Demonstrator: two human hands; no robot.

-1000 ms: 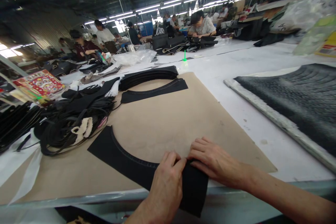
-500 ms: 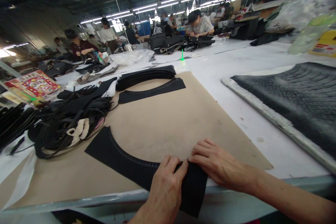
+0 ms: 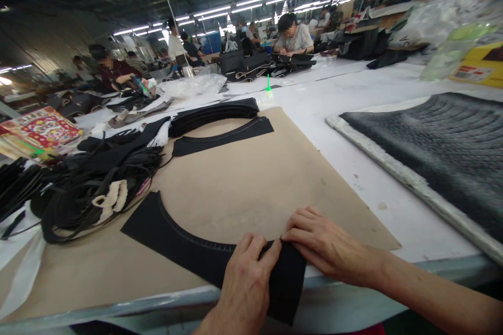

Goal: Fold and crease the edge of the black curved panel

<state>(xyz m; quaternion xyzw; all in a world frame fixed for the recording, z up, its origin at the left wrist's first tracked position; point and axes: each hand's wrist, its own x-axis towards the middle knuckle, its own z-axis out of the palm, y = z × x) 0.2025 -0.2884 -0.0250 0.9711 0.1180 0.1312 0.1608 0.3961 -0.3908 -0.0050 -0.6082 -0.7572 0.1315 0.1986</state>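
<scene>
A curved black fabric piece (image 3: 176,241) with small marks along its inner edge lies on brown paper board (image 3: 220,188), its right end hanging over the table's front edge. My left hand (image 3: 247,272) presses on the piece near its inner edge, thumb and fingers pinching the rim. Close beside it on the right, my right hand (image 3: 322,243) grips the same edge with its fingers drawn together. The fingertips of both hands nearly meet, and the bit of edge under them is partly hidden.
Beyond lie a stack of curved black pieces (image 3: 216,115) and one single piece (image 3: 223,137). Tangled black strips (image 3: 78,209) are at left, a green-tipped bottle (image 3: 268,93) behind, a dark textured sheet (image 3: 436,141) at right. A person (image 3: 293,36) works across the table.
The whole view has shifted slightly, so the table items appear a little further left. Both hands keep their hold on the black piece, with hardly any movement.
</scene>
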